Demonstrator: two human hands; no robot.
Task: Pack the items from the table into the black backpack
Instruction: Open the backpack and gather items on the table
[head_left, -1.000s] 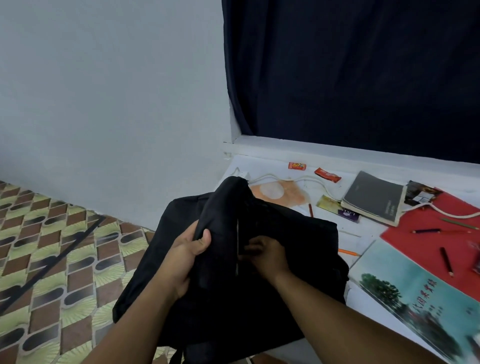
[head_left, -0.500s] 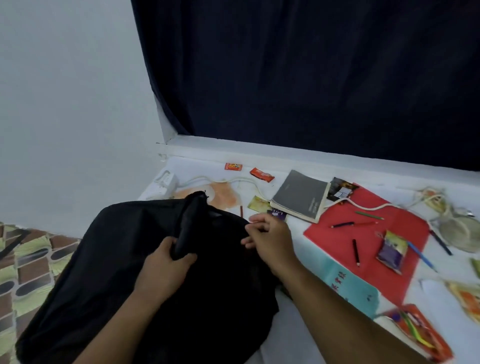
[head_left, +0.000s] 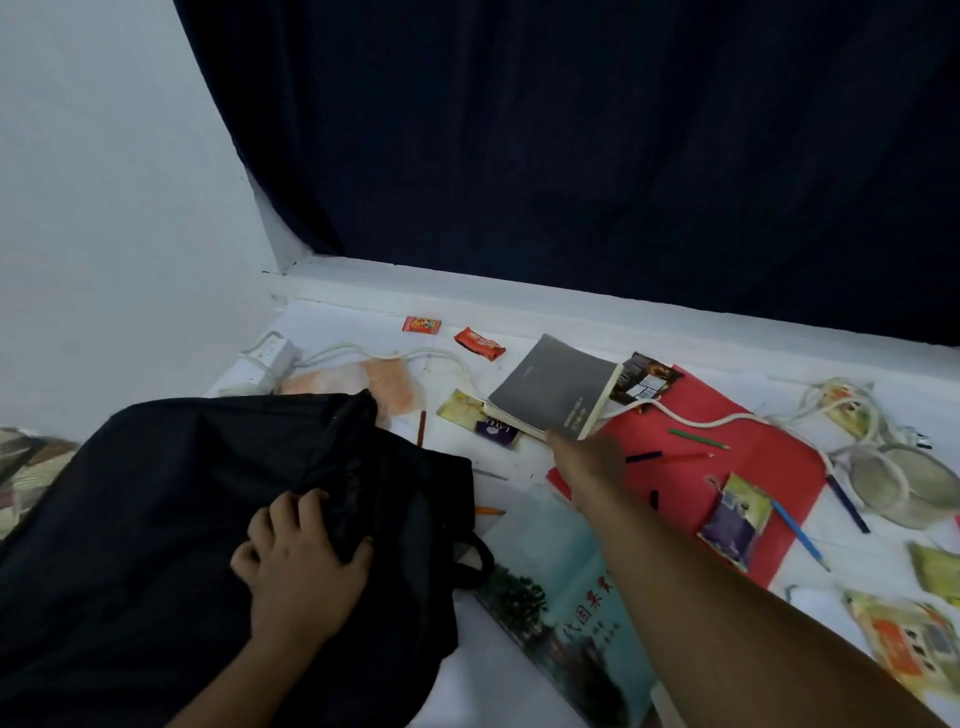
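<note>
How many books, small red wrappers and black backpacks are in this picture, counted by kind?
Books: 2, grey notebook and teal book.
Small red wrappers: 2, one beside the other.
Black backpack: 1.
Total: 5.

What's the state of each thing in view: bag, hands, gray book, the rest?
black backpack: slumped on the table edge, top bunched up
left hand: grips the backpack's bunched fabric
right hand: reaching out, at the gray notebook's near corner; grip not visible
gray notebook: closed, near corner lifted
red folder: flat, pencils lying on it
teal book: closed, flat, under the right forearm
</note>
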